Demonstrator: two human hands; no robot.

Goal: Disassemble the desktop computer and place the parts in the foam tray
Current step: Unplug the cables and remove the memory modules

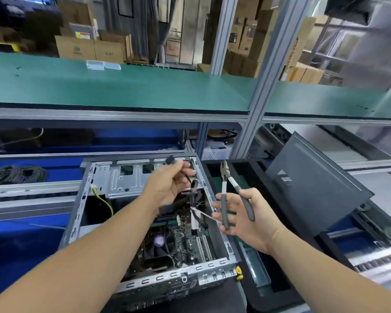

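Pliers (229, 190) sit in the right hand's (246, 220) closed grip; left hand (167, 186) pinches what looks like a black cable (185, 175) above the open computer case (145, 222), foam tray (253, 288) alongside.

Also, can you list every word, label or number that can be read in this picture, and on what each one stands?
No text can be read.
Label on a cardboard box: red and white, too blurred.
Print on the other cardboard boxes: too faint.
White patches on the side panel: no letters legible.
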